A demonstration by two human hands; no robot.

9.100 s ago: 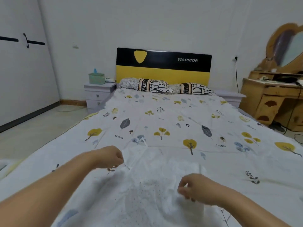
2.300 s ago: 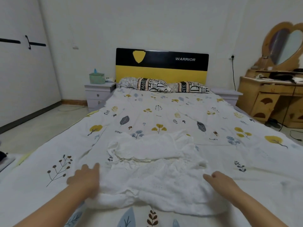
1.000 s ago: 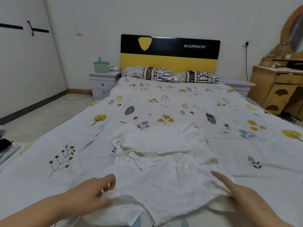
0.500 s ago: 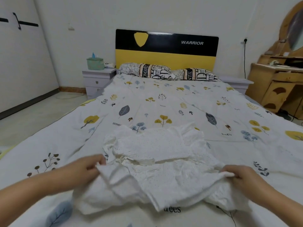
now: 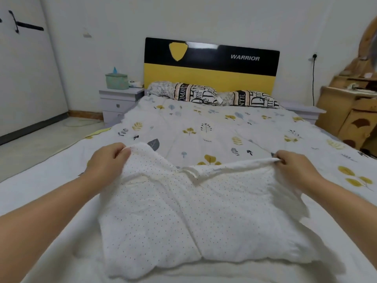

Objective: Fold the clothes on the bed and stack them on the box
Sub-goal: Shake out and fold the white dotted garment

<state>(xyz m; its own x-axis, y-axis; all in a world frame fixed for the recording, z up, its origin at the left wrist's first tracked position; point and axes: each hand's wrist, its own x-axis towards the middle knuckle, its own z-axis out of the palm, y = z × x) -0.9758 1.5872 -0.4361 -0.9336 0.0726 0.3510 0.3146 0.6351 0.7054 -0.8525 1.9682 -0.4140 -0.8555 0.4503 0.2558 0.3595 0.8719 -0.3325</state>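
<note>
Head view: left hand (image 5: 108,160) fingers curled, pinching the far-left corner of the white dotted garment (image 5: 195,217); right hand (image 5: 293,166) likewise pinches the far-right corner (both corners lifted, edge sagging between them). Garment's near part lies on the leaf-print bed cover (image 5: 214,129). Far end: pillows (image 5: 212,96), yellow-black headboard (image 5: 211,64), nightstand (image 5: 119,103) at left.
</note>
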